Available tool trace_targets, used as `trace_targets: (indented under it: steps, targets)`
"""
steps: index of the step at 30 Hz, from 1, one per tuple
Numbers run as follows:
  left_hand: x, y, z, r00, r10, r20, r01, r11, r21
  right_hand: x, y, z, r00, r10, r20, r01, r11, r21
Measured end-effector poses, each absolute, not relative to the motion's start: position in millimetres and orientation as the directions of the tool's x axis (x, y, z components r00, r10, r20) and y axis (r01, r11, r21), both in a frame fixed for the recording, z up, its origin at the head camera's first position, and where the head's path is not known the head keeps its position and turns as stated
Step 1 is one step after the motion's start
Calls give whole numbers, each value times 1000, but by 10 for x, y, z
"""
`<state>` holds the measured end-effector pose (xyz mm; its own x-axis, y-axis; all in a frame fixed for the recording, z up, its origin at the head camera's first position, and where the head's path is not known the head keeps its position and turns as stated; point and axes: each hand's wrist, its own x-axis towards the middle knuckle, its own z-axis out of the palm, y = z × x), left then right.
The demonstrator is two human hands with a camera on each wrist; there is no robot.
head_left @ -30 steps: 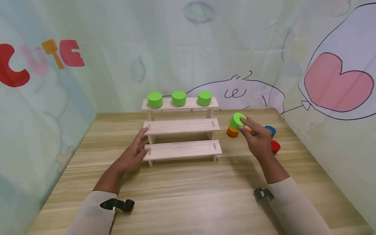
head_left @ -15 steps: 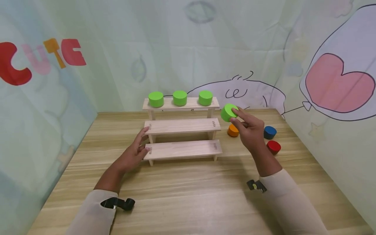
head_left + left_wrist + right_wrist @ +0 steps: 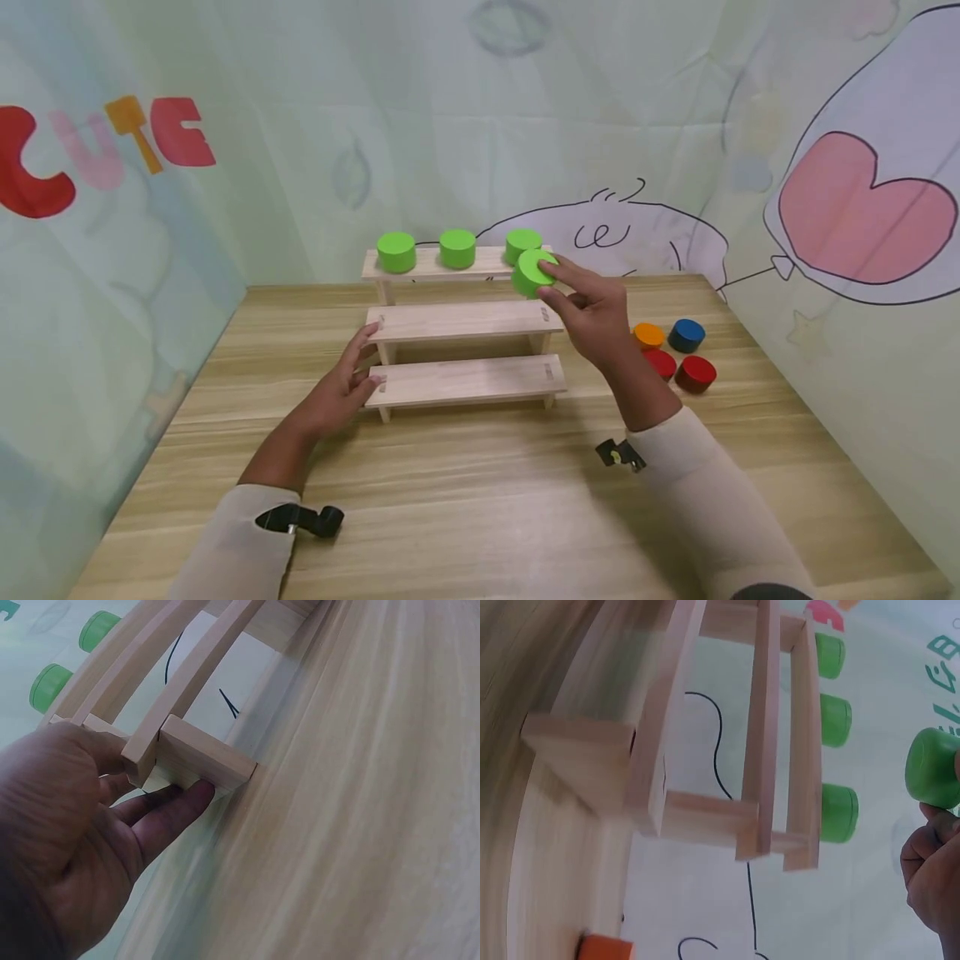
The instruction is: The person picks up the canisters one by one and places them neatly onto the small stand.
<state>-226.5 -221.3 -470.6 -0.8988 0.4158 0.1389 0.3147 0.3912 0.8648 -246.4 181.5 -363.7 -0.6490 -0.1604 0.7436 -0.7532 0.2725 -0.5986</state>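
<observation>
A three-step wooden stand (image 3: pixel 465 382) stands on the table, with three green cylindrical blocks (image 3: pixel 457 249) in a row along its top step. My left hand (image 3: pixel 339 398) holds the stand's left end, the thumb on the lowest step. In the left wrist view, fingers (image 3: pixel 176 817) of that hand lie against the side panel (image 3: pixel 199 754). Another green block (image 3: pixel 531 274) is pinched between the thumb and fingers of my right hand (image 3: pixel 592 312). It hovers tilted in front of the right-hand block on the top step, partly covering it. The right wrist view shows this held block (image 3: pixel 932 766) apart from the row.
Right of the stand, an orange block (image 3: pixel 648 336), a blue block (image 3: pixel 686 336) and two red blocks (image 3: pixel 696 374) sit on the wood-grain table (image 3: pixel 465 508). My right forearm partly covers the nearer red one. A printed cloth backdrop (image 3: pixel 300 167) rises behind.
My right hand has carried the green block leftward and up, from above the orange block to the top step's right end. The left hand stays in place.
</observation>
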Motion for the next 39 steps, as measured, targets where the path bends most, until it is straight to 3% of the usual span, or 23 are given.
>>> trace_targets:
  steps: [6, 16, 39]
  targets:
    - [-2273, -2211, -4725, -896, 418, 149, 321, 379, 868, -2540, 1544, -3685, -709, -193, 679, -704, 257, -662]
    - [-2273, -2196, -4733, -895, 421, 151, 326, 385, 863, -2627, 1199, -3758, -710, -245, 660, -704, 246, -666]
    - [-2270, -2213, -4707, -899, 413, 145, 323, 402, 857, -2743, 477, -3907, -806, -335, 488, -572, 229, -787]
